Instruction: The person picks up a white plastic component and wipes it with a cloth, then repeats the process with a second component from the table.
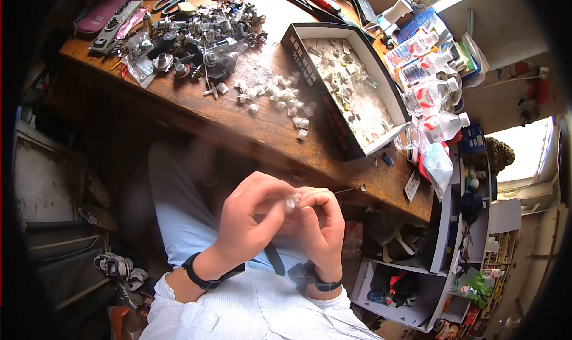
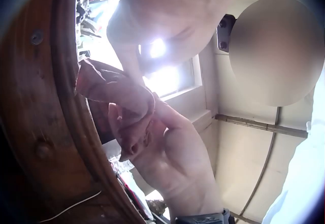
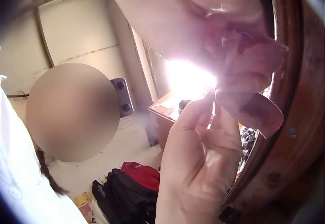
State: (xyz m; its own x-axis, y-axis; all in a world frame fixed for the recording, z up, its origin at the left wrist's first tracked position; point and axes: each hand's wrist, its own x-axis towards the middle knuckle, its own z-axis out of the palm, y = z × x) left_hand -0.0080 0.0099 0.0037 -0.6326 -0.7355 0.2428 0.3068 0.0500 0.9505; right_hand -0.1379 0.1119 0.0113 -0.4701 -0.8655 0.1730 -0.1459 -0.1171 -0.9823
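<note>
Left hand: held above the lap, just off the counter's front edge; its thumb and index finger pinch a small white piece, so the left hand (image 1: 241, 220) has its grip clamped on the white piece (image 1: 291, 203).
Right hand: raised beside the left, thumb and fingers bent and fingertips right next to the piece; whether the right hand (image 1: 325, 225) has its grip on it too, I cannot tell.
White piece: at the fingertips, between the two hands; its exact form is too small to make out.
Wrists: a black band (image 1: 201, 271) on the left one, another black band (image 1: 326, 285) on the right.
Counter: brown wood, the counter (image 1: 390, 188) lying beyond the hands.
Loose white pieces: a scatter of small white pieces (image 1: 286, 94) near the middle, just left of the box.
Box: a black box (image 1: 302, 57) with pale lettering on its side, small bits strewn over its bottom.
Parts heap: metal, clear and dark parts (image 1: 220, 45) piled on the left, well apart from the box.
Back left: scissors (image 1: 170, 8) and a maroon pouch (image 1: 110, 9), both near the heap.
Bottles: clear plastic bottles (image 1: 430, 97) in a row along the box's right side.
Floor: shoes (image 1: 114, 265) at lower left.
</note>
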